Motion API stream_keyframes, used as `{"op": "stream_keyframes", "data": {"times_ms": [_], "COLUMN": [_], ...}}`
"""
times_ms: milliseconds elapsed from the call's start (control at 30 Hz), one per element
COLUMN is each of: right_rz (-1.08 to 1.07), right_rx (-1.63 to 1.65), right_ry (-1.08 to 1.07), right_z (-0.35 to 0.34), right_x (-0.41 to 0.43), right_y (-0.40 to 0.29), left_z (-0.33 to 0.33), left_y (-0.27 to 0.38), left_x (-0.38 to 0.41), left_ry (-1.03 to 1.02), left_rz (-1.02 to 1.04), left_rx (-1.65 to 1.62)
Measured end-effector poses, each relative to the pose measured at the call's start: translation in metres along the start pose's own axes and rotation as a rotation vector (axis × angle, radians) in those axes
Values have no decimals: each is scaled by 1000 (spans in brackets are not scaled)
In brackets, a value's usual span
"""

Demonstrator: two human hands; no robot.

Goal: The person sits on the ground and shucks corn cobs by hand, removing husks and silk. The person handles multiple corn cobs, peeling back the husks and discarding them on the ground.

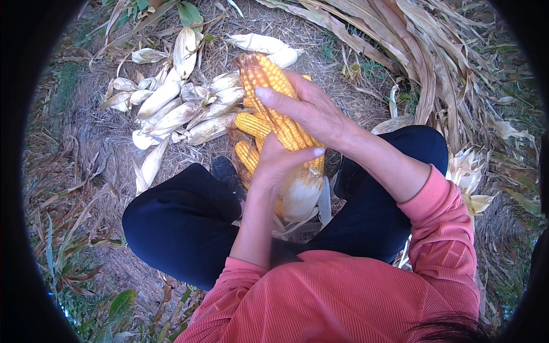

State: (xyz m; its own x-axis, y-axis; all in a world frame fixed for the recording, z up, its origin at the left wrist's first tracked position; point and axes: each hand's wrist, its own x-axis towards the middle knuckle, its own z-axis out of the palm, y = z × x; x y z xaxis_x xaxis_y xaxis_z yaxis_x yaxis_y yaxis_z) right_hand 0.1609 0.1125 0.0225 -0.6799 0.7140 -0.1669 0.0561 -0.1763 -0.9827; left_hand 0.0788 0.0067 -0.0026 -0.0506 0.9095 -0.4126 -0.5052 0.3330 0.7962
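Observation:
Both hands hold a large ear of yellow corn (281, 115), bare of husk, with brown silk along it and at its far end. My left hand (281, 158) grips its near part, the thumb laid across the kernels. My right hand (306, 105) holds the upper part from the right, its thumb on top. Beneath and beside the hands, several more bare corn ears (252, 124) lie in a heap between the legs. A pale husk (302, 195) is below the left thumb; what it encloses is hidden.
Several ears in pale husks (165, 100) lie on the straw-strewn ground ahead to the left, and more husked pieces (261, 43) farther out. Dry corn stalks and leaves (399, 38) are piled at the upper right. Loose husks (467, 173) lie beside the right knee.

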Motion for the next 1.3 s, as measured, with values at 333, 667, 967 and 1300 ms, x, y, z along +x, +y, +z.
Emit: {"op": "stream_keyframes", "data": {"times_ms": [333,667,967,1300], "right_rz": [57,-9,56,45], "right_rx": [3,9,9,-16], "right_ry": [-51,18,-36,-31], "right_z": [-2,1,-1,-2], "right_x": [-1,1,-1,-1], "right_y": [-5,1,-5,-5], "left_z": [-1,0,-1,2], "left_y": [-2,-1,-1,2], "left_x": [1,0,0,0], "left_ry": [3,-3,7,-6], "left_rz": [3,23,3,-16], "left_rx": [-5,-1,14,0]}}
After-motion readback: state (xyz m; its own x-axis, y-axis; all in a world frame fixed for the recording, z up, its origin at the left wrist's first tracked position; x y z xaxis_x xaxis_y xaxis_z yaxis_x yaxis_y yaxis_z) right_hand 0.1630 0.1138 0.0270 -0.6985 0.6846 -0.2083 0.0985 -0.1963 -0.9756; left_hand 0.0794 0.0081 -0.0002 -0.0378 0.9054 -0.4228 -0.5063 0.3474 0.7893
